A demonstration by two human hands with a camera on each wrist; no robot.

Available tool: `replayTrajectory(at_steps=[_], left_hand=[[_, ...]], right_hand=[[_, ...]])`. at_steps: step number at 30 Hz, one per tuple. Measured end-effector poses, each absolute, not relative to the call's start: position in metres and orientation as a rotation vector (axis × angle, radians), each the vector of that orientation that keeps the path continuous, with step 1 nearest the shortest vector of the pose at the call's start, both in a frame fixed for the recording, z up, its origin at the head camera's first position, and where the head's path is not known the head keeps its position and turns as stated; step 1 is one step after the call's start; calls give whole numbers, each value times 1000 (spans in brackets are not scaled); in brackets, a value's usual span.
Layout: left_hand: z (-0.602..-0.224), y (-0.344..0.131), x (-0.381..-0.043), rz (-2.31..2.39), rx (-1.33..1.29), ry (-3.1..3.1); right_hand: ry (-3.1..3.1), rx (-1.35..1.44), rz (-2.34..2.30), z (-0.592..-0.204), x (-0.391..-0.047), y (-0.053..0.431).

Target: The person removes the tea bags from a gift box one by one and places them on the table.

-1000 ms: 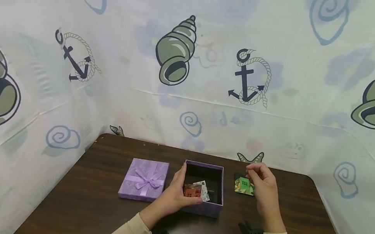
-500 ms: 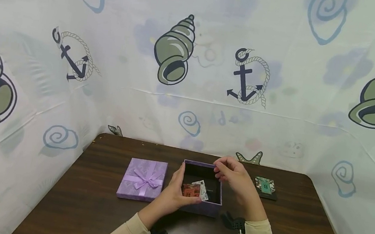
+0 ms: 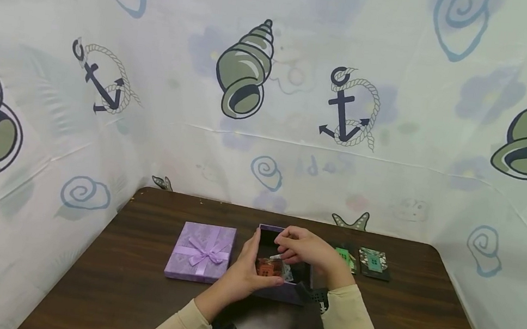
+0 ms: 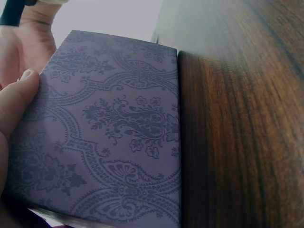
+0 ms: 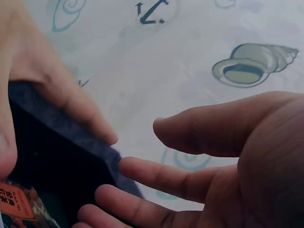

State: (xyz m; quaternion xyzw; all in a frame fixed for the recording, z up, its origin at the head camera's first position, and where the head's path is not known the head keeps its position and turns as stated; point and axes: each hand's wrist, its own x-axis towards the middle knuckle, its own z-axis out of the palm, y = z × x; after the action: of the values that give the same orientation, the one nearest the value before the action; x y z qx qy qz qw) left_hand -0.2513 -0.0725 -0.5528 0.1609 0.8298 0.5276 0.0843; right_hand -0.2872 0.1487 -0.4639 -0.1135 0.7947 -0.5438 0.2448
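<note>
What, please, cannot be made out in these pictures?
Head view: white packet and green packet, partly hidden by the right hand.
Head view: details on the teal packet, too small.
Left wrist view: inside of the purple box, hidden by its wall.
Right wrist view: red packet, cut off by left edge.

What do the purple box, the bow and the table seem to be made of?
Purple box: probably cardboard covered in matte paper, going by its flat walls and printed-looking scrollwork.
Bow: likely satin ribbon, given its soft loops and slight sheen.
Table: wood or wood-look laminate; streaky dark grain, mild gloss.
</note>
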Motion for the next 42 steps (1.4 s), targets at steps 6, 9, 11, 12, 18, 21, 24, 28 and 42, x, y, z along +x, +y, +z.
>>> replayTrajectory(at_steps=[6,9,11,12,18,21,24,28,42], left_hand=[[-554,-73,-253,1568,498,2471],[-554,-73,-254,1571,519,2471],[-554,-73,-254,1575,529,2476],[-554,-73,-255,1576,531,2482],[-553,-74,-255,1584,524,2489],[-554,-75,-255,1581,524,2489],[-554,-75,-255,1584,526,2488],[-555,-75,-254,1578,519,2485],[-554,-75,-252,1571,521,2472]], right_hand=[[2128,-330,-1454,-475,-298,145],[2123,-313,-1448,-479,-301,146],[2128,-299,-1441,-480,-303,146],[2127,-293,-1441,-480,-304,146],[2098,-306,-1427,-481,-306,146],[2085,-331,-1407,-482,-307,147],[2078,-358,-1393,-483,-308,148],[2064,-361,-1385,-483,-308,148],[2111,-343,-1311,-486,-306,144]])
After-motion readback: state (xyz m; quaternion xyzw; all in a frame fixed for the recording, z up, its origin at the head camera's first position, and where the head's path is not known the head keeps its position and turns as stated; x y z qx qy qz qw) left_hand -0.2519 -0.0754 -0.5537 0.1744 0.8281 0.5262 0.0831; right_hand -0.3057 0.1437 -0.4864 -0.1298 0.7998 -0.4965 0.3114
